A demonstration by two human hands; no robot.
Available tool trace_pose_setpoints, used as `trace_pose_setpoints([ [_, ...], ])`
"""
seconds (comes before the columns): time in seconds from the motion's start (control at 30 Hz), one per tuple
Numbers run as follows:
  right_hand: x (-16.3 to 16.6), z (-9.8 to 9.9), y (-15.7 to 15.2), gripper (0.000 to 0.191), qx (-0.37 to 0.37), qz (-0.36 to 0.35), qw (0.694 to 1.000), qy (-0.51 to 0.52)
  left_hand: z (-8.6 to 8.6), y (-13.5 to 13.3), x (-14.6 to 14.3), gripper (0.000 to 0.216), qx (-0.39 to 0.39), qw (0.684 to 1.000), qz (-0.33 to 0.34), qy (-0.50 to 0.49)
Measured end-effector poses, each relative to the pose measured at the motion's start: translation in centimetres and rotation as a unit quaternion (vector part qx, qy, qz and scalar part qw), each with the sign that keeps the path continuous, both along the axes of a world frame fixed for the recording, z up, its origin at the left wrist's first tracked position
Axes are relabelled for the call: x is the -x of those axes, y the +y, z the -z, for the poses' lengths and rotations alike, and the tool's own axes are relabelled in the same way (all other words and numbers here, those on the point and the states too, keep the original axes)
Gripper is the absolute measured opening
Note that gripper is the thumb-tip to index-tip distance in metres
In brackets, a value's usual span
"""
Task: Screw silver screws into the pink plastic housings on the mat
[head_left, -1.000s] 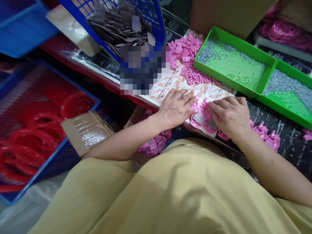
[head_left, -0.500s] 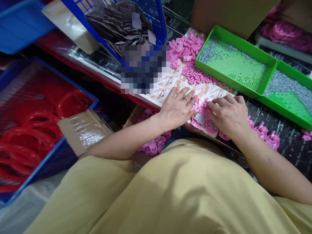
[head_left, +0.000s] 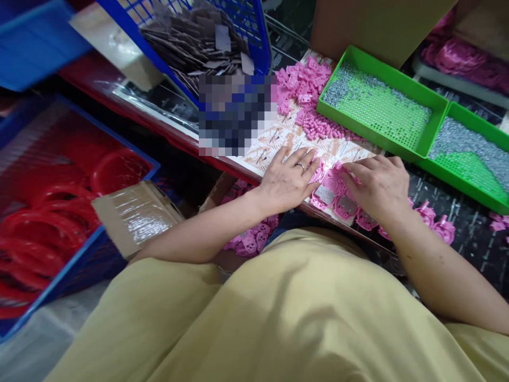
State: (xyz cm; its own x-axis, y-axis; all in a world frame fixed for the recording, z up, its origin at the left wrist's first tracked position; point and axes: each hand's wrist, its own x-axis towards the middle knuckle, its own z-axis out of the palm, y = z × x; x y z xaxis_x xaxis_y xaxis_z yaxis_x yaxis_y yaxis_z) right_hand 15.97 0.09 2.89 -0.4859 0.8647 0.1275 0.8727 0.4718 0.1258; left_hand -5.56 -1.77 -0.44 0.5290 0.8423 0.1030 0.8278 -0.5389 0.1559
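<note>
A row of pink plastic housings (head_left: 325, 196) lies along the table's near edge, with flat grey plates (head_left: 347, 206) set in several of them. My left hand (head_left: 287, 179), a ring on one finger, rests with fingers spread at the left end of the row, its fingertips touching the first housing. Over the housings to the right is my right hand (head_left: 379, 185), its fingers bent down and bunched. Its fingertips are partly hidden, and whether they pinch a small part cannot be made out.
Behind my hands lie pink brackets (head_left: 304, 79) and small pink cylinders (head_left: 318, 124). Two green trays (head_left: 382, 148) hold small metal pieces. A blue basket (head_left: 264, 50) of flat plates stands at back left. Red rings (head_left: 47, 228) fill a blue crate; pink parts (head_left: 254, 233) sit in a box below.
My right hand has shifted slightly right along the row, showing more of the plates and housings. My left hand stays almost in place.
</note>
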Motion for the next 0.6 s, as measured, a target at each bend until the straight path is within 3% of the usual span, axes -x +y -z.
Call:
trace_pose_setpoints([
  [0.3, 1.0, -0.1, -0.8, 0.028, -0.048, -0.066, 0.994, -0.071, -0.2, -0.1, 0.0, 0.048, 0.008, 1.0, 0.017, -0.02],
  [0.5, 1.6, -1.4, 0.0, 0.034, 0.049, -0.077, 0.992, -0.091, -0.4, 0.0, -0.1, 0.047, 0.015, 0.999, 0.016, -0.029],
  [0.6, 1.9, -1.6, -0.1, 0.038, 0.06, -0.083, 0.99, -0.097, -0.5, 0.0, -0.1, 0.05, 0.024, 1.0, 0.012, -0.014],
])
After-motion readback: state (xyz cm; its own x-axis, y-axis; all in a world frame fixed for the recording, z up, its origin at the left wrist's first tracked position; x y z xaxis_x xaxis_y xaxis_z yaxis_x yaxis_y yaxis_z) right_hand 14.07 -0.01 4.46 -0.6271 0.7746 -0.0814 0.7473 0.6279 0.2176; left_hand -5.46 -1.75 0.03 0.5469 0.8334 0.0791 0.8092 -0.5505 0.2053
